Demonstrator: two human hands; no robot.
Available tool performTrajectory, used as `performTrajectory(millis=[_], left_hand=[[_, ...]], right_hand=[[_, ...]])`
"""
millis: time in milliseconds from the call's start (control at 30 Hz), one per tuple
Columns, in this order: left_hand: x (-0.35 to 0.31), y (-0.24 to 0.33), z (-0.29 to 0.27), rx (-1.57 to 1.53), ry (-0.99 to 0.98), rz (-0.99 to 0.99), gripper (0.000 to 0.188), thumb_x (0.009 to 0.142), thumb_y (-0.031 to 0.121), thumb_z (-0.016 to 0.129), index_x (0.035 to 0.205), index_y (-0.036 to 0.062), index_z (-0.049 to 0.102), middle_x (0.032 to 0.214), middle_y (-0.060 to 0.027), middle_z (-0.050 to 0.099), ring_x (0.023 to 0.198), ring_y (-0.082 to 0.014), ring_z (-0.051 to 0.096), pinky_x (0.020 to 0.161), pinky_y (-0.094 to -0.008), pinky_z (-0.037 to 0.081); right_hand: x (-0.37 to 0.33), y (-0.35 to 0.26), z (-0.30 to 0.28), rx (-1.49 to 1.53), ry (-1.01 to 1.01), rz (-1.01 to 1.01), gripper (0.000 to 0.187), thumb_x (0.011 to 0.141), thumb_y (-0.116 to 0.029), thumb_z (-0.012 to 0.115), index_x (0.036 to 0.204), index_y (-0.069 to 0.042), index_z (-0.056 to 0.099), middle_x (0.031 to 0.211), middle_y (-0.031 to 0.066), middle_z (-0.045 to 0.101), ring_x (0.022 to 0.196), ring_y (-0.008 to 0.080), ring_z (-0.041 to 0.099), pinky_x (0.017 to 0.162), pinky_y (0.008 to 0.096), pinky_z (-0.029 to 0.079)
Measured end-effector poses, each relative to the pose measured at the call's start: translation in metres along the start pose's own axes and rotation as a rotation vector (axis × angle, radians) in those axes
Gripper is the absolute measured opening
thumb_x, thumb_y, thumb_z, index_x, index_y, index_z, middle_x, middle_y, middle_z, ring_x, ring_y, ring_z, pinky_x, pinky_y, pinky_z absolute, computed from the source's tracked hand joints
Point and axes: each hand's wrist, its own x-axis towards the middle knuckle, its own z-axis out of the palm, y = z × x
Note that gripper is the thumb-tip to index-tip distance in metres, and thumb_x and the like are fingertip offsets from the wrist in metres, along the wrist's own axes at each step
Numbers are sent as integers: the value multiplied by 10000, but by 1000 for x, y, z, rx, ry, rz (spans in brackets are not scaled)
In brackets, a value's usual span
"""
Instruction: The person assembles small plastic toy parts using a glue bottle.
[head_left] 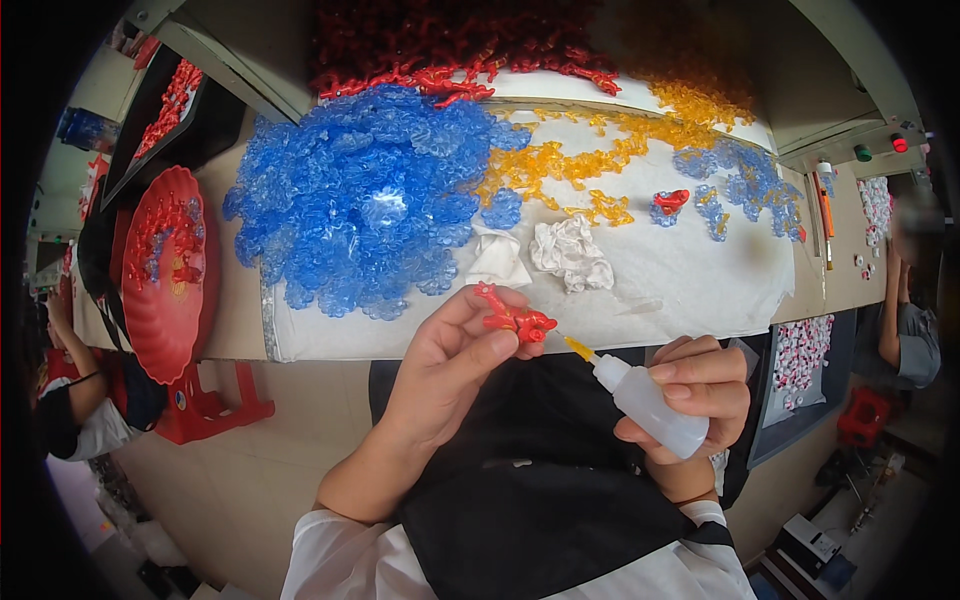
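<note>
Pinches a small glossy red plastic figurine (520,320) in the left hand (445,358) — grips a translucent white plastic squeeze bottle (655,408) in the right hand (708,392), angling its yellow nozzle (579,349) just right of that pinch. Apparently aligns for dispensing — next, likely calls for steadily touching nozzle to figurine.

Bright light washes the white sheet (700,295) on the desk (848,290), hot glare flaring off the blue pieces (360,195) toward eleven o'clock! At twelve, the red pile (450,40) lies in shadow. The red figure (518,322) reads fairly sharp near centre; a blurry smudge (765,246) hangs toward three; straight edges bow inside a black rim (940,50).
</note>
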Motion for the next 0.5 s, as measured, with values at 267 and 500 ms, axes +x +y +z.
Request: performTrajectory(millis=[267, 500], left_hand=[[-3, 0, -3, -37, -70, -20, 265, 810, 73, 523, 1059, 11, 458, 955, -95, 567, 853, -157, 554, 798, -267, 420], [5, -6, -3, -116, -71, -14, 270, 808, 78, 517, 1064, 22, 453, 949, -110, 559, 802, -183, 551, 763, -294, 431]], right_hand=[[0, -1, 2, -33, -47, 7, 421, 600, -204, 770, 884, -84, 484, 857, 71, 507, 629, 147, 490, 555, 240, 413], [-1, 4, -8, 19, -17, 11, 429, 606, -167, 766, 899, -81, 464, 870, 90, 509, 657, 163, 510, 569, 261, 432]])
